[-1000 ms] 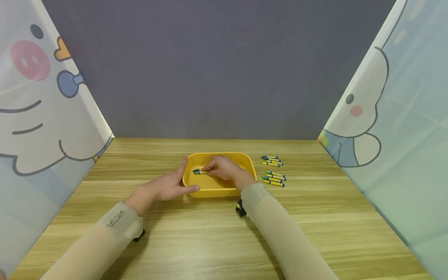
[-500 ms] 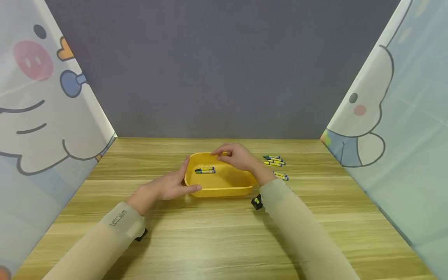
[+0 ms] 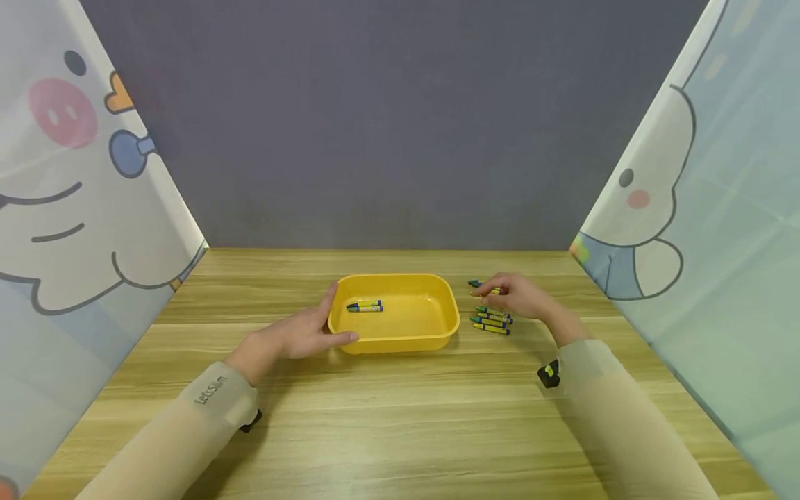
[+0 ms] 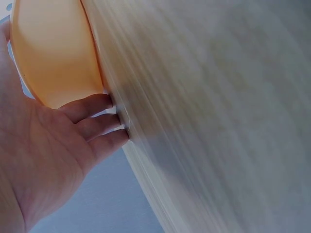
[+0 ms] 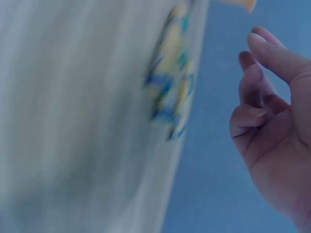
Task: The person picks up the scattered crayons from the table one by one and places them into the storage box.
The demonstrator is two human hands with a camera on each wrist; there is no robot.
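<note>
The left hand (image 3: 294,337) has its grip on the near left corner of the yellow tray (image 3: 437,333), thumb along the front wall and fingers wrapped round the side. The right hand (image 3: 519,297) hovers over the loose crayons (image 3: 491,321) on the table (image 3: 400,417), fingers loosely curled and grasping nothing that I can see; its fingertips sit over the far ones of the group. Two crayons (image 3: 365,306) lie in the left part of the tray, side by side.

The head view gives the whole layout. The left wrist view shows only the palm (image 4: 43,165) with three fingers (image 4: 92,108) pressed against the tray's orange-looking wall (image 4: 53,53), the table beside it blurred. The right wrist view shows the right hand's grip released, fingers (image 5: 252,97) bent and apart from the crayons (image 5: 172,73), which appear as a smear of yellow and blue; nothing lies between the fingers.

A second ago the right hand was inside the tray, laying a crayon down. Half a second ago it was above the tray's far rim. Now it has crossed to the pile on the right. The left hand has not shifted.

Both forearms, in pale sleeves, stretch forward from the near edge, the left angled inward to the tray, the right angled out toward the crayons, wrist slightly raised.
</note>
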